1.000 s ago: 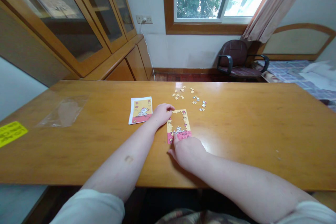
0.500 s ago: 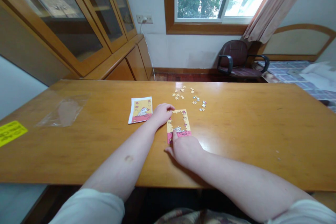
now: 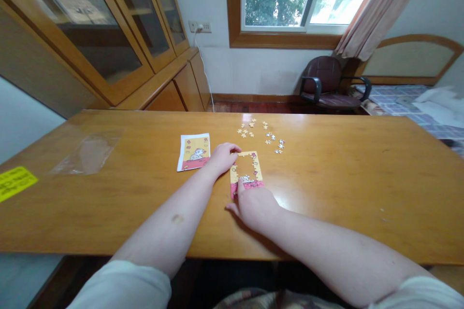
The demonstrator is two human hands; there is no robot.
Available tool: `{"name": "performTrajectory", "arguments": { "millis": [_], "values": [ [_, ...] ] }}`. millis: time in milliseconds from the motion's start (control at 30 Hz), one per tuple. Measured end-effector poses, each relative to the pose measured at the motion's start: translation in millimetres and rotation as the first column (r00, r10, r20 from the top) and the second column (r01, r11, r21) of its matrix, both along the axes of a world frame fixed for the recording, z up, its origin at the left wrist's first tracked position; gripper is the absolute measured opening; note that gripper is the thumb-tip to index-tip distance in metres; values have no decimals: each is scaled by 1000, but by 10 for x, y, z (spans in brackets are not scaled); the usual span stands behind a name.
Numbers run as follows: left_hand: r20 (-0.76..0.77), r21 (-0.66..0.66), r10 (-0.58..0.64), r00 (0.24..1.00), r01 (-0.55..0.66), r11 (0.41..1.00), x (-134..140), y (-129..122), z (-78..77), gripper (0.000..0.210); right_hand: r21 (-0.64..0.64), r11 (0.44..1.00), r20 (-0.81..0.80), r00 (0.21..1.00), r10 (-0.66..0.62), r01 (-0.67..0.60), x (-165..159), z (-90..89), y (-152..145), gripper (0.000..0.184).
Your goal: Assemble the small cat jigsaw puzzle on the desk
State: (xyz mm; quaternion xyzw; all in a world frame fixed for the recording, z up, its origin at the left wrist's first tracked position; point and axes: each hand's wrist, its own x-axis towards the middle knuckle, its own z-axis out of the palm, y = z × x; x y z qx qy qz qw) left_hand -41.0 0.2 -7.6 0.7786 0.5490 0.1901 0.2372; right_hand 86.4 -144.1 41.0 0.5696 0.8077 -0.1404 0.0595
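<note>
A partly assembled jigsaw puzzle (image 3: 258,168) lies flat on the table, its yellow and pink border joined around an open middle where bare wood shows. My left hand (image 3: 224,155) rests at its upper left edge, fingers stretched out over the corner. My right hand (image 3: 255,205) is at the lower edge, index finger extended onto the pink and white pieces, thumb apart to the left. Loose puzzle pieces (image 3: 245,132) lie beyond the puzzle, and more pieces (image 3: 281,144) with printed sides lie to the right. Left of my left hand is a picture sheet (image 3: 195,148) showing a white cartoon animal.
On the wooden table (image 3: 344,178), a clear plastic bag (image 3: 90,154) and a yellow label (image 3: 16,182) lie at the left. Behind the table stand a glass-doored cabinet (image 3: 159,70) and a dark armchair (image 3: 326,79); a bed (image 3: 402,101) is at the right.
</note>
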Motion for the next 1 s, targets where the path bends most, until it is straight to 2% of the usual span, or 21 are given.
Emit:
{"name": "performTrajectory", "arguments": {
  "millis": [567,1000],
  "values": [
    [2,-2,-1,1000,1,1000,-3,-4,8,32,17,999,-25,999,-46,47,33,38,23,51],
    [3,1,1,1000,-1,1000,-3,2,-4,32,4,996,-44,996,-84,84,62,17,50,44]
  ]
}}
